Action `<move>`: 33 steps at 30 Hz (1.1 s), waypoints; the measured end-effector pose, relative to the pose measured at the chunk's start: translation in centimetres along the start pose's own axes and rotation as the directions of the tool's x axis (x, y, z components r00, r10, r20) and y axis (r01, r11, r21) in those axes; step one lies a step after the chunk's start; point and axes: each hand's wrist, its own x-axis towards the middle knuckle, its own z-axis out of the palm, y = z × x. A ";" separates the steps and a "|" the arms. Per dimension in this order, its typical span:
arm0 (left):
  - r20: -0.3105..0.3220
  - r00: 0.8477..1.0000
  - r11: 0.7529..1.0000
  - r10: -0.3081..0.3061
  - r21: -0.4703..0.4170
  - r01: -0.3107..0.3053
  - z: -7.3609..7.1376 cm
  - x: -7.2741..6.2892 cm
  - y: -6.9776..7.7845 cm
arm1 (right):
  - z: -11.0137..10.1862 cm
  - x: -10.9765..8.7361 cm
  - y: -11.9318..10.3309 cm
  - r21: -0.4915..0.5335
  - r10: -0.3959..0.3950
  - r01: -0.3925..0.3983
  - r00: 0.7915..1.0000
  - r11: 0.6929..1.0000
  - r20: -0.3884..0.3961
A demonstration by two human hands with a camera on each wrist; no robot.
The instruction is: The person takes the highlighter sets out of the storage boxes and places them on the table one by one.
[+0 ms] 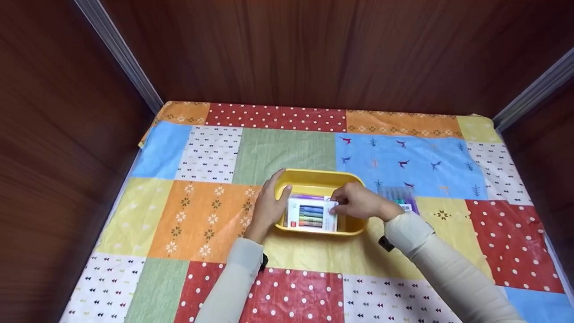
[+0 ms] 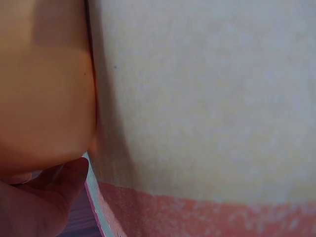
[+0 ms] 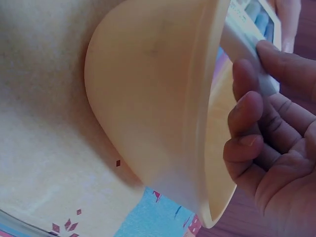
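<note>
A yellow plastic tub (image 1: pixel 323 176) stands near the middle of the table. My left hand (image 1: pixel 269 204) holds its left end, the thumb on the inner side of the rim and the fingers along the outside. Inside the tub is a white box of crayons (image 1: pixel 311 216), its window showing several coloured sticks. The thumb and index finger of my right hand (image 3: pixel 276 128) pinch the box's right end, while the other fingers curl loosely over the tub. Behind the box, a purple-edged item (image 1: pixel 309 196) shows in part.
Just right of the tub, partly behind my right wrist, lies a clear case (image 1: pixel 399 195) with purple and green in it. A patchwork cloth (image 1: pixel 287 152) covers the table. Dark wood panels (image 1: pixel 287 54) enclose the back and both sides.
</note>
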 end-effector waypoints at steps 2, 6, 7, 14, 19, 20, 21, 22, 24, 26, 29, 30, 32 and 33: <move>0.001 1.000 1.000 0.004 -0.002 -0.004 -0.1 0.1 0.0 | -0.1 -0.1 0.0 0.028 0.007 -0.007 1.000 1.000 -0.003; -0.006 1.000 1.000 0.007 0.003 -0.007 -0.2 0.3 -0.2 | -0.1 -0.1 0.0 0.059 -0.004 0.004 1.000 0.998 -0.010; -0.010 1.000 1.000 0.010 0.005 -0.010 -0.2 0.4 -0.2 | -0.1 -0.1 0.0 0.062 -0.013 0.014 1.000 0.998 -0.012; -0.015 1.000 1.000 0.027 0.004 -0.027 -0.2 0.7 -0.3 | -0.3 -0.8 0.0 0.072 -0.023 0.027 0.999 0.997 -0.047; -0.029 0.998 0.998 0.059 -0.011 -0.059 -0.1 0.7 -0.2 | -0.5 -1.7 0.0 0.114 0.017 -0.007 0.996 0.993 -0.089; -0.033 0.997 0.998 0.068 -0.013 -0.069 -0.1 0.7 -0.2 | -0.5 -1.9 0.0 0.122 0.029 -0.017 0.995 0.992 -0.095; -0.037 0.996 0.997 0.077 -0.014 -0.078 0.0 0.6 -0.2 | -0.5 -2.1 0.0 0.126 0.038 -0.025 0.994 0.992 -0.102; -0.038 0.996 0.996 0.084 -0.013 -0.084 0.0 0.4 -0.3 | -0.4 -2.4 0.0 0.131 0.048 -0.034 0.993 0.991 -0.109; -0.033 0.997 0.997 0.070 -0.010 -0.071 0.1 0.1 -0.4 | -0.2 -2.8 0.2 0.138 0.068 -0.051 0.990 0.989 -0.121; -0.026 0.999 0.999 0.048 -0.004 -0.048 0.1 -0.2 -0.6 | 0.1 -3.2 0.4 0.149 0.072 -0.052 0.989 0.987 -0.133; -0.021 0.999 0.999 0.032 -0.003 -0.032 0.1 -0.4 -0.6 | 0.3 -3.7 0.8 0.173 0.060 -0.031 0.984 0.984 -0.167; -0.023 0.999 0.999 0.037 -0.003 -0.037 0.1 -0.4 -0.6 | 0.3 -3.8 0.9 0.179 0.054 -0.021 0.981 0.984 -0.185; -0.030 0.998 0.998 0.055 -0.005 -0.055 0.1 -0.2 -0.4 | 0.1 -4.1 1.1 0.185 0.043 -0.002 0.974 0.983 -0.221; -0.033 0.997 0.997 0.070 -0.010 -0.070 0.1 -0.1 -0.4 | 0.0 -4.2 1.2 0.183 0.043 0.002 0.969 0.983 -0.241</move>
